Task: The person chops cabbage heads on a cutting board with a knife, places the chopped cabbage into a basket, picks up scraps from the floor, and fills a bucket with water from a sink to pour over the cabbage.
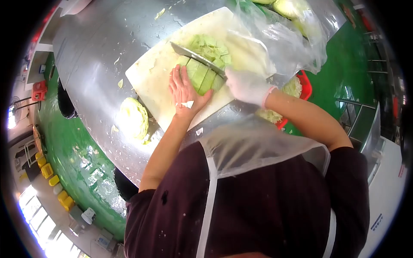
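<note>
A sliced piece of pale green cabbage (200,78) lies on the white cutting board (152,81), with straight cuts across it. My bare left hand (186,93) steadies it, fingers along its left side and thumb at its near edge. A small white scrap sticks to the back of that hand. In a white glove, my right hand (247,86) is closed round the handle of a knife (195,56), hiding the handle. The blade slants across the cabbage's far side. Chopped cabbage (211,46) is heaped just beyond the blade.
Left of the board, a cabbage half (134,119) rests on the metal table (99,56). A clear plastic bag (292,47) lies at the right, near more cabbage (286,7). Below my right forearm, a red basket (306,85) holds cabbage. Leaf scraps dot the table.
</note>
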A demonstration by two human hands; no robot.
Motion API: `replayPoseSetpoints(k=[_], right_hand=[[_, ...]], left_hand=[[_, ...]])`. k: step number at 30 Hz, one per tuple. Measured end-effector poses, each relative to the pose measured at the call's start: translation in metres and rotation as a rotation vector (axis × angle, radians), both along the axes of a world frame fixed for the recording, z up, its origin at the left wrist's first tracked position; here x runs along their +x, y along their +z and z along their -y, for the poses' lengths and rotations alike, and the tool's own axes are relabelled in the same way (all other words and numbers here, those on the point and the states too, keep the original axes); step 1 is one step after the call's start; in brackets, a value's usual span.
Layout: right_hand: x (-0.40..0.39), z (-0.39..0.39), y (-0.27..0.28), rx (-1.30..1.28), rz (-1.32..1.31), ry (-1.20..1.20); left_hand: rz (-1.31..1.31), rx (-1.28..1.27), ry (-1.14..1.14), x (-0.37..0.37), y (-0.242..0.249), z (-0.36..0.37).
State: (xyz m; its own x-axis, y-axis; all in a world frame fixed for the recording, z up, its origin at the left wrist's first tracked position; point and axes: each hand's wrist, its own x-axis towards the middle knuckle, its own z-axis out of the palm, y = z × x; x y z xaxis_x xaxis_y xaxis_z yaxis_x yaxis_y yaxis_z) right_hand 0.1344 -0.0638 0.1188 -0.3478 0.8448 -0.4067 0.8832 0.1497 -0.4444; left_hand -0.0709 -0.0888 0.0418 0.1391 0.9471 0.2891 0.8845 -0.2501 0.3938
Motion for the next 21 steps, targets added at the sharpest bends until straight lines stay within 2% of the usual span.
replayPoseSetpoints(k=[2, 4, 7, 10, 16, 21], right_hand=[[0.007, 0.000, -0.001, 0.054, -0.021, -0.037], [0.009, 0.009, 0.008, 0.081, -0.071, -0.080], [0.007, 0.019, 0.058, 0.000, 0.049, -0.014], [0.007, 0.023, 0.078, -0.128, 0.134, 0.063], [-0.016, 0.010, 0.001, 0.008, -0.004, 0.084], [-0.012, 0.013, 0.015, 0.019, 0.003, -0.002]], left_hand=[[0.028, 0.020, -0.024, -0.003, 0.000, -0.004], [0.172, 0.050, -0.037, -0.010, -0.001, -0.004], [0.288, 0.099, -0.044, -0.019, -0.016, 0.001], [0.299, 0.130, -0.031, -0.014, -0.026, -0.003], [0.271, 0.129, -0.031, -0.010, -0.027, -0.001], [0.332, 0.164, -0.016, -0.011, -0.018, -0.004]])
